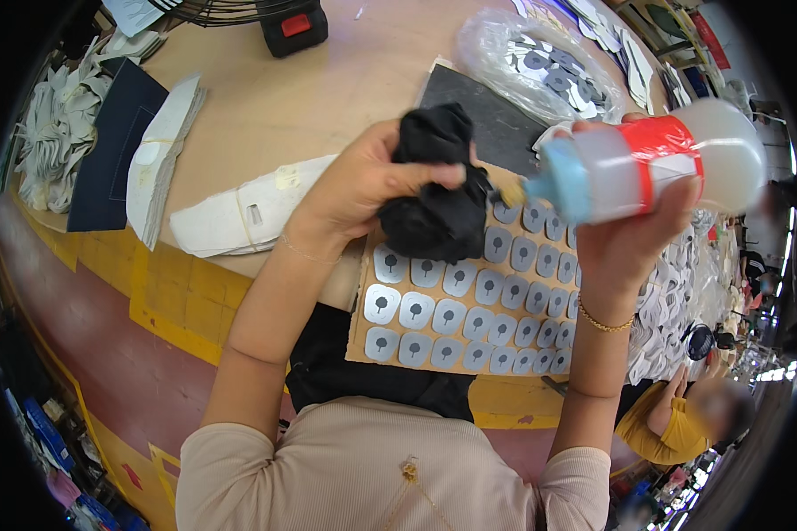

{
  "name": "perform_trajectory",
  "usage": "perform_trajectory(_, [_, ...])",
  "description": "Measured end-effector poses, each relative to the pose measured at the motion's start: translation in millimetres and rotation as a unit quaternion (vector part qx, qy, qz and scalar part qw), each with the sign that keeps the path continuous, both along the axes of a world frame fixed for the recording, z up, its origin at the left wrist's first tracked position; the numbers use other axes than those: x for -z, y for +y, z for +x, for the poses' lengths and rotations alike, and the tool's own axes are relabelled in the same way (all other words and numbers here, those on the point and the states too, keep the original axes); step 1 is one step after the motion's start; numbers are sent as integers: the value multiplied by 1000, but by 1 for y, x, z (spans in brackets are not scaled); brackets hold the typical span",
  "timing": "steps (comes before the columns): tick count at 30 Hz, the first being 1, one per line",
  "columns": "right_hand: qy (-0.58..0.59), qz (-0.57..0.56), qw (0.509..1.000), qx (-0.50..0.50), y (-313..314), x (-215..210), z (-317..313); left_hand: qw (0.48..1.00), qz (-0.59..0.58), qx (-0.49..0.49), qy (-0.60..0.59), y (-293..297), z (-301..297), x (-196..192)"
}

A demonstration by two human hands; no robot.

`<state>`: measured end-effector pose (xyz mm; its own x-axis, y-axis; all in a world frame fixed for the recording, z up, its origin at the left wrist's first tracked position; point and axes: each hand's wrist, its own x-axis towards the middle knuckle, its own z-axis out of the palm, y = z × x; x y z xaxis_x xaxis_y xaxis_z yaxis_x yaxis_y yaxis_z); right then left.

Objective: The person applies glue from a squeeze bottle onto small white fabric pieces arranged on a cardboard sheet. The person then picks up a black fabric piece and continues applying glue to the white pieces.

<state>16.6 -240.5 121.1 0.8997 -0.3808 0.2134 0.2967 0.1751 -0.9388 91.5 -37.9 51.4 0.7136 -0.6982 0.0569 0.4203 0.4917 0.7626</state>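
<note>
Left hand (363,181) grip closed tight around a bunched black cloth (438,190), held up above the counter (301,97). Right hand (633,234) grip wrapped round a white squeeze bottle (651,168) with red band and blue cap, lying sideways, nozzle touching the cloth. Below both: cardboard sheet (363,341) carrying rows of grey cut pieces (465,310). Further out, clear bag (527,62) of similar pieces, stacked white parts (239,217).

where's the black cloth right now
In the head view, the black cloth is bunched in the left hand, touching the bottle nozzle, above the cardboard sheet.
</note>
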Motion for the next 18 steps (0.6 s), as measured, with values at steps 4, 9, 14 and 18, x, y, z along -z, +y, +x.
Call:
perform_trajectory(4, [20,26,999,-23,-11,-1,-7,980,-172,-14,98,13,17,14])
perform_trajectory(9, [71,-192,979,8,-20,44,-37,926,-353,102,88,15,28,19])
perform_trajectory(14, [78,-356,930,-56,-16,58,-48,901,-404,125,100,12,32,33])
perform_trajectory(18, [101,-445,882,-116,-3,50,-50,879,-434,111,162,14,30,46])
